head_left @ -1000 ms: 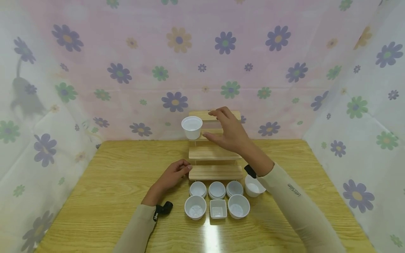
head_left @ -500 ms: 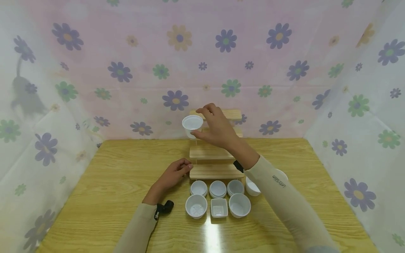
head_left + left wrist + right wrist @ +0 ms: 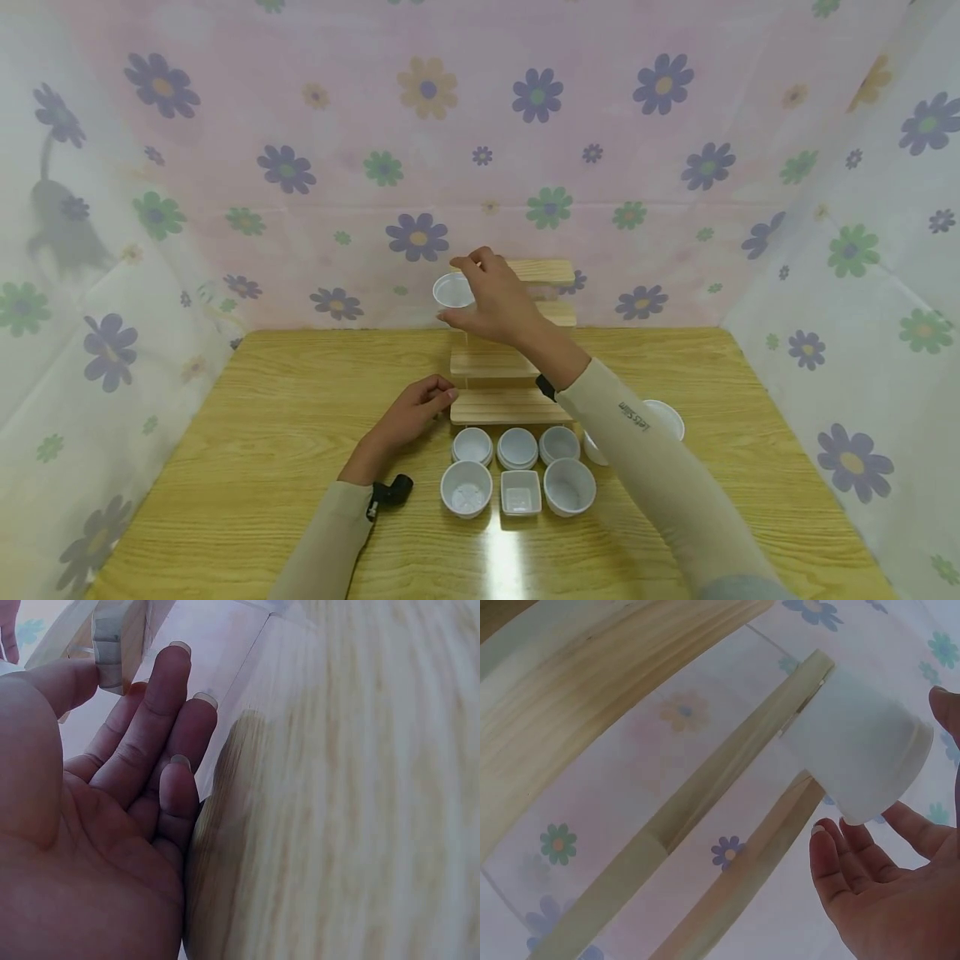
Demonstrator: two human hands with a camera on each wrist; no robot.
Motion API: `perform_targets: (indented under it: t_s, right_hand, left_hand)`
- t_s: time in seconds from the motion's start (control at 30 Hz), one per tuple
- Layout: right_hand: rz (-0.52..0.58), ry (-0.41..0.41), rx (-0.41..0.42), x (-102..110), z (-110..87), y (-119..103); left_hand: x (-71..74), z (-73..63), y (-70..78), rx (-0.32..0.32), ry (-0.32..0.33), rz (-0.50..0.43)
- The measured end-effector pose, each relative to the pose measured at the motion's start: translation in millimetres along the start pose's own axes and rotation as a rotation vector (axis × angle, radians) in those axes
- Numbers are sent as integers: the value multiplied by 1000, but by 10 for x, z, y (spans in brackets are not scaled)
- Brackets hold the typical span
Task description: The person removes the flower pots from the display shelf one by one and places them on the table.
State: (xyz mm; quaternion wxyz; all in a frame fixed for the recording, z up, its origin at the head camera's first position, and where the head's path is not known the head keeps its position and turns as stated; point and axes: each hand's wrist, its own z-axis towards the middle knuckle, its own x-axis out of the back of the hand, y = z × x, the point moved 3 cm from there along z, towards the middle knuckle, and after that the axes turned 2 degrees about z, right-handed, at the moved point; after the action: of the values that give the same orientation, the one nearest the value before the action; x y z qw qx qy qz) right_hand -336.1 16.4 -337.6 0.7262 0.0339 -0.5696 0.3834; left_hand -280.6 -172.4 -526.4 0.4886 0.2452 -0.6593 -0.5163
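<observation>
I see the white cup [image 3: 453, 292] at the left end of the wooden stepped shelf's [image 3: 517, 367] upper tier, by the table's [image 3: 247, 467] far edge. My right hand [image 3: 495, 302] cups it, fingers spread, grip not clearly closed. My left hand [image 3: 411, 415], loosely curled, touches the shelf's bottom step.

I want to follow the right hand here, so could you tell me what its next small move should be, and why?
Probably close the fingers on the cup: the right hand is beside it on the rack, fingers open around it, not yet gripping.
</observation>
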Motion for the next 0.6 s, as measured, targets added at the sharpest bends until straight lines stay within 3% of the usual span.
perform_targets:
  t_s: [0.33, 0.6]
  right_hand:
    - [-39, -32, -62, -98, 77, -19]
    - [-76, 3, -50, -134, 88, -18]
  left_hand:
    - [5, -1, 4, 7, 0, -2]
    - [6, 3, 3, 12, 6, -10]
